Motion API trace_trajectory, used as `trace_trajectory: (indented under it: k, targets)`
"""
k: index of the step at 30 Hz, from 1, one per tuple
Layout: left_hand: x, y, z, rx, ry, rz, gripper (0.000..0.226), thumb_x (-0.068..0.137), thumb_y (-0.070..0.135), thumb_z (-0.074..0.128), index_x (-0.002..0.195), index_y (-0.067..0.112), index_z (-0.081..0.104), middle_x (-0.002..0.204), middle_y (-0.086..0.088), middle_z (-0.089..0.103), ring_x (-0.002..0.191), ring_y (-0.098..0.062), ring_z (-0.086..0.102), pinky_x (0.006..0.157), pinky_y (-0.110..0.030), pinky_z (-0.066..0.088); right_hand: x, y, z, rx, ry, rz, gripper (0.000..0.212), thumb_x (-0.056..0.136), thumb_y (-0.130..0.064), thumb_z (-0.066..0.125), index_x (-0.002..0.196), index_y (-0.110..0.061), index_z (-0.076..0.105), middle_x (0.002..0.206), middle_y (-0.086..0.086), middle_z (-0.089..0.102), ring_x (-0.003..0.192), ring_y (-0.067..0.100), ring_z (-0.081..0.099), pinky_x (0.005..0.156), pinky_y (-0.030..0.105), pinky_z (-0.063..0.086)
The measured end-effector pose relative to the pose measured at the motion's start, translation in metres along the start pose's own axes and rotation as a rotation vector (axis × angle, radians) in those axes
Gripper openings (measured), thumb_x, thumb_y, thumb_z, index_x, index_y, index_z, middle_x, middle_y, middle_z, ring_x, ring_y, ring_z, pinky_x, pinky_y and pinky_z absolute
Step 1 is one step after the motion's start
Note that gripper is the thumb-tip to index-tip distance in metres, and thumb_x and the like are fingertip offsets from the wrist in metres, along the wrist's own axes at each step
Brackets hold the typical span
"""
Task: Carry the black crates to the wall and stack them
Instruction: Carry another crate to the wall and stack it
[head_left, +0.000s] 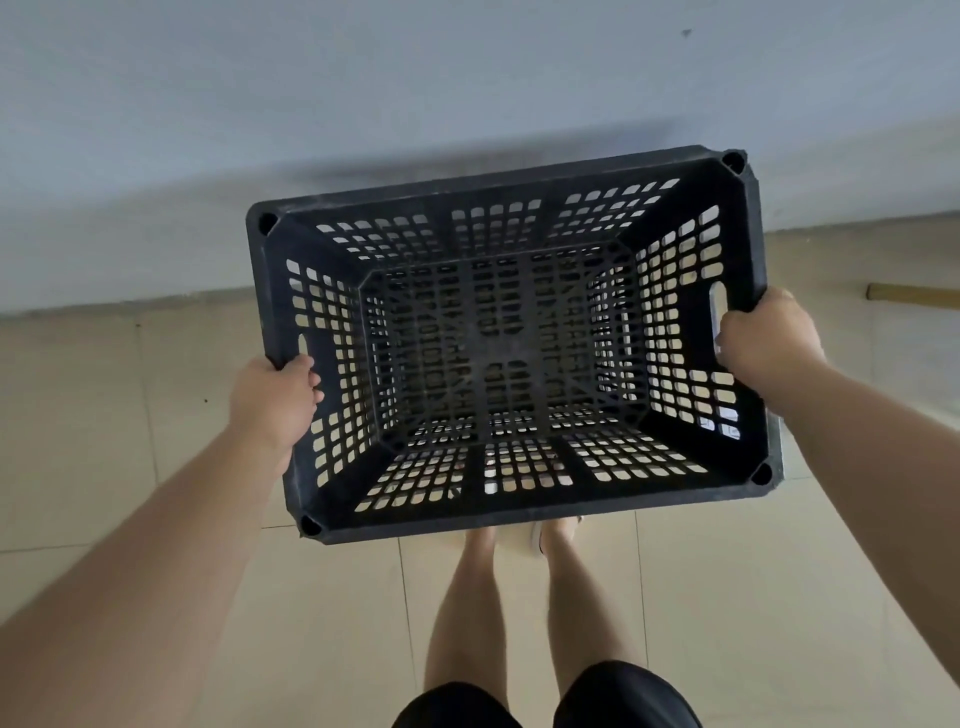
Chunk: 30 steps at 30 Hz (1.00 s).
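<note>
I look down into a black perforated plastic crate (506, 358), held upright and level in the air above the tiled floor. My left hand (275, 400) grips its left short side at the handle slot. On the opposite short side my right hand (769, 338) grips the rim by the other handle slot. The crate holds nothing. Its far long edge lies close to the pale wall (415, 104), whose base runs just beyond it. No other crate shows in this view.
Beige floor tiles (104, 415) spread under and around me. My bare legs (519, 597) stand just behind the crate. A thin wooden stick (909, 293) lies on the floor at the far right near the wall.
</note>
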<state>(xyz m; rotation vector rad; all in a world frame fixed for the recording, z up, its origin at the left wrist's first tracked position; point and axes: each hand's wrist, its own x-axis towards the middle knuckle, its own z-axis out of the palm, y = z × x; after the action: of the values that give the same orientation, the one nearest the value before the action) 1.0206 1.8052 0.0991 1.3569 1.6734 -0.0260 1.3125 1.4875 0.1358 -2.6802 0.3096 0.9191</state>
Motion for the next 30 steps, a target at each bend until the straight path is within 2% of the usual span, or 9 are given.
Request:
trace_trajectory:
  k: [3, 9, 13, 18, 20, 22, 25, 28, 30]
  targets:
    - [-0.002, 0.0, 0.003, 0.0, 0.008, -0.016, 0.012, 0.106, 0.02, 0.051, 0.109, 0.012, 0.06, 0.082, 0.0, 0.059, 0.069, -0.015, 0.057, 0.068, -0.029, 0.047, -0.003, -0.007, -0.003, -0.025, 0.031, -0.018, 0.042, 0.096, -0.018, 0.044, 0.134, -0.001, 0.047, 0.121, 0.021, 0.062, 0.106, 0.044, 0.064, 0.089, 0.054, 0.057]
    - [0.005, 0.012, 0.002, 0.069, -0.019, 0.027, 0.016, 0.107, 0.022, 0.051, 0.11, 0.009, 0.06, 0.08, 0.001, 0.058, 0.066, -0.011, 0.057, 0.062, -0.023, 0.045, -0.006, 0.005, 0.002, -0.014, 0.057, -0.059, 0.032, 0.104, -0.02, 0.042, 0.13, -0.002, 0.045, 0.107, 0.014, 0.053, 0.093, 0.036, 0.056, 0.075, 0.041, 0.046]
    - [0.01, 0.01, 0.001, 0.101, -0.023, 0.026, 0.022, 0.107, 0.024, 0.051, 0.116, 0.006, 0.062, 0.082, 0.001, 0.059, 0.066, -0.011, 0.056, 0.063, -0.023, 0.045, -0.004, 0.004, 0.002, 0.001, 0.041, -0.057, 0.033, 0.104, -0.02, 0.042, 0.132, -0.004, 0.044, 0.108, 0.013, 0.054, 0.096, 0.037, 0.059, 0.079, 0.045, 0.052]
    - [0.01, 0.014, 0.0, 0.177, -0.054, 0.012, 0.026, 0.108, 0.022, 0.05, 0.121, 0.004, 0.062, 0.089, -0.006, 0.062, 0.067, -0.011, 0.056, 0.06, -0.021, 0.043, -0.002, 0.008, 0.004, -0.001, 0.037, -0.06, 0.031, 0.104, -0.02, 0.042, 0.13, -0.004, 0.043, 0.108, 0.015, 0.056, 0.096, 0.038, 0.06, 0.076, 0.042, 0.049]
    - [0.01, 0.016, -0.001, 0.22, -0.049, -0.009, 0.03, 0.108, 0.023, 0.048, 0.125, 0.002, 0.062, 0.1, -0.011, 0.067, 0.069, -0.011, 0.059, 0.061, -0.021, 0.043, -0.003, 0.007, 0.005, -0.011, 0.035, -0.068, 0.031, 0.105, -0.018, 0.041, 0.131, -0.002, 0.042, 0.109, 0.016, 0.053, 0.094, 0.038, 0.056, 0.075, 0.042, 0.046]
    - [0.008, 0.021, -0.003, 0.3, -0.053, -0.021, 0.033, 0.108, 0.022, 0.047, 0.127, -0.001, 0.062, 0.113, -0.017, 0.07, 0.078, -0.018, 0.066, 0.068, -0.025, 0.048, -0.004, 0.002, 0.003, -0.025, 0.016, -0.057, 0.032, 0.106, -0.015, 0.04, 0.134, 0.0, 0.038, 0.111, 0.017, 0.05, 0.094, 0.035, 0.051, 0.076, 0.04, 0.041]
    - [0.001, 0.032, -0.007, 0.479, -0.048, -0.032, 0.041, 0.106, 0.021, 0.045, 0.134, -0.006, 0.056, 0.13, -0.023, 0.065, 0.114, -0.042, 0.064, 0.09, -0.044, 0.05, -0.007, -0.005, 0.0, -0.02, -0.049, 0.012, 0.038, 0.104, -0.011, 0.042, 0.139, -0.004, 0.032, 0.114, 0.018, 0.051, 0.097, 0.036, 0.052, 0.077, 0.045, 0.046]
    - [-0.019, 0.038, -0.008, 0.702, -0.015, -0.028, 0.055, 0.103, 0.031, 0.051, 0.148, 0.001, 0.041, 0.145, -0.021, 0.053, 0.128, -0.044, 0.053, 0.103, -0.047, 0.045, -0.018, -0.006, -0.004, 0.026, -0.128, 0.083, 0.051, 0.099, -0.018, 0.05, 0.144, -0.013, 0.027, 0.122, 0.018, 0.054, 0.105, 0.037, 0.059, 0.084, 0.05, 0.054]
    - [-0.047, 0.037, -0.009, 0.994, -0.017, 0.075, 0.076, 0.098, 0.037, 0.057, 0.158, 0.005, 0.023, 0.156, -0.021, 0.038, 0.137, -0.042, 0.042, 0.11, -0.053, 0.042, -0.035, -0.001, -0.007, -0.036, -0.148, 0.082, 0.063, 0.096, -0.024, 0.052, 0.15, -0.013, 0.023, 0.135, 0.02, 0.051, 0.118, 0.042, 0.055, 0.097, 0.055, 0.051]
